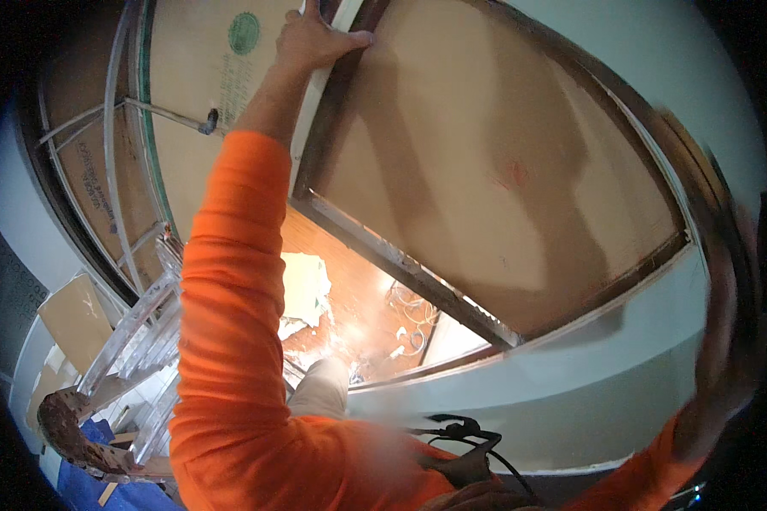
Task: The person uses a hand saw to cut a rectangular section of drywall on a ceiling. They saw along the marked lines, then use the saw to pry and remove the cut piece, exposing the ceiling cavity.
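Wood-framed panel [486, 170] fills the far right of view, tilted, its lower rail running above the floor [349, 298]. Left hand [315, 38] is wrapped tight round the panel's pale far-left edge. Right hand [720, 341], at the right rim, is a motion blur; can't tell its grip. Best to keep both sides supported & level, I'd judge. Ladder [145, 341] sits near left; the panel's top is cut off.

The right hand [724, 341] is a motion blur, its grip unreadable
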`<state>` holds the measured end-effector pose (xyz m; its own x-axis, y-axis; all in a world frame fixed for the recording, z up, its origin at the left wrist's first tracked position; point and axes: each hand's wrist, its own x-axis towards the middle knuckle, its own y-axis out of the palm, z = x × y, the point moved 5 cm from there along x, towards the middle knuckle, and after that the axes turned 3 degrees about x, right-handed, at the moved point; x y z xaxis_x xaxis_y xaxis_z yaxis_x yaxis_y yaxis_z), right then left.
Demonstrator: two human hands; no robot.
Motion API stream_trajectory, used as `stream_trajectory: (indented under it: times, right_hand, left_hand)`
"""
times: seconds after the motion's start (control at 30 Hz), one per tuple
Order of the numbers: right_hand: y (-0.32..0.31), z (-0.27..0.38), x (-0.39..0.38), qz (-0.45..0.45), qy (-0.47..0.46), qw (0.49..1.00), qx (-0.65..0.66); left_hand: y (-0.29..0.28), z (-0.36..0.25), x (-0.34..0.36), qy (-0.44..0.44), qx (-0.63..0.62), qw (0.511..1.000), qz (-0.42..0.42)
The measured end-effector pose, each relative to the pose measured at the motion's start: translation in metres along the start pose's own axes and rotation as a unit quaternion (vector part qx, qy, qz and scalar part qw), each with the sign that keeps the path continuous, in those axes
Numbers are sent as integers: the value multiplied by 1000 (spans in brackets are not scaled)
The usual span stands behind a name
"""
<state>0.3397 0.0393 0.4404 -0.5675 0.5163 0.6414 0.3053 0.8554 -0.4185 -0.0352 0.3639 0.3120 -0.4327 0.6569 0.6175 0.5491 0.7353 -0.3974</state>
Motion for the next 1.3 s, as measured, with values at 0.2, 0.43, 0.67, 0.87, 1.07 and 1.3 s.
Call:
stream_trajectory:
  times: [0.2, 0.43, 0.67, 0.87, 1.07, 1.3]
  right_hand:
    - [4, 1, 22, -30, -56, 998, 11]
    - [-30, 24, 2, -26, -55, 998, -31]
    - [-5, 21, 50, -9, -77, 994, 79]
    - [6, 11, 43, 18, -106, 990, 93]
    - [-54, 32, -1, 20, -92, 995, 10]
    - [-20, 20, 19, -13, -79, 997, 17]
  left_hand:
    - [-32, 6, 1, -10, 30, 999, -36]
    - [8, 1, -9, 0, -11, 1000, 13]
    - [-15, -3, -9, -20, 25, 999, -8]
    - [-12, -3, -11, -1, -25, 1000, -16]
    - [9, 5, -9, 8, -9, 999, -36]
    - [-19, -5, -15, -4, 5, 1000, -9]
